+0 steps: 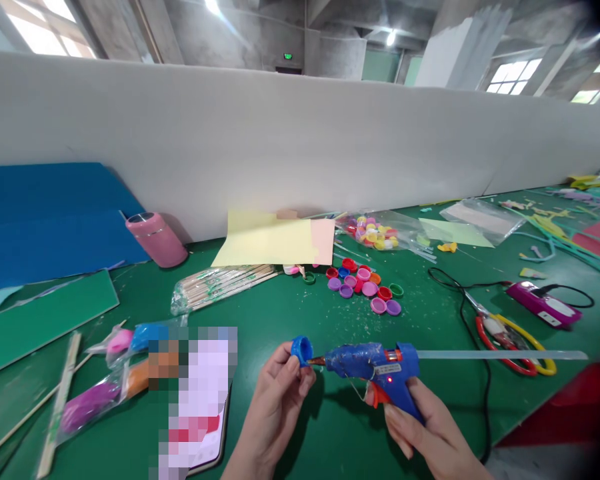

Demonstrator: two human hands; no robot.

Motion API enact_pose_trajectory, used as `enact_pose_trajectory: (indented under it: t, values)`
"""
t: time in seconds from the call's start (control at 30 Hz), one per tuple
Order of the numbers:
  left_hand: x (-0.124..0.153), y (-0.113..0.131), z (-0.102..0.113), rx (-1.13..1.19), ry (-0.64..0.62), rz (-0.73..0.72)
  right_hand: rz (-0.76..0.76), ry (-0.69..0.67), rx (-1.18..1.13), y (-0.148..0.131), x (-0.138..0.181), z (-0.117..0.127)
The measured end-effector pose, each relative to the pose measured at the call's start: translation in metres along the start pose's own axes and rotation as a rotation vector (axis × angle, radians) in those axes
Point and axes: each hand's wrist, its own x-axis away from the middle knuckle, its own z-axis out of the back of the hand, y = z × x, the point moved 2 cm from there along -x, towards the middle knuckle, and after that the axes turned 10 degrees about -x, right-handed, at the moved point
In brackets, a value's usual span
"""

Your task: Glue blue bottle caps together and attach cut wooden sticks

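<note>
My left hand (279,393) pinches a blue bottle cap (301,349) and holds it up with its opening toward the camera. My right hand (420,427) grips the handle of a blue hot glue gun (375,367), a finger on its orange trigger. The gun's nozzle touches the side of the cap. A clear glue stick (500,355) pokes out of the gun's back to the right. A small red light glows on the gun body.
Loose coloured bottle caps (365,283) lie on the green table (280,313), with a bag of more caps (375,230) behind. Bagged wooden sticks (220,283), a pink tumbler (156,239), yellow paper (273,240), scissors (510,333), a purple device (543,303) and bagged clay (110,380) surround them.
</note>
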Motion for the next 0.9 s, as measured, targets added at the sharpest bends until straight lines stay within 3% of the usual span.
enact_pose_trajectory:
  t: [0.9]
  values:
    - [-0.0005,-0.0001,0.0001,-0.021,0.024,0.007,0.01,-0.042,0.11,0.0027,0.0025,0.0036]
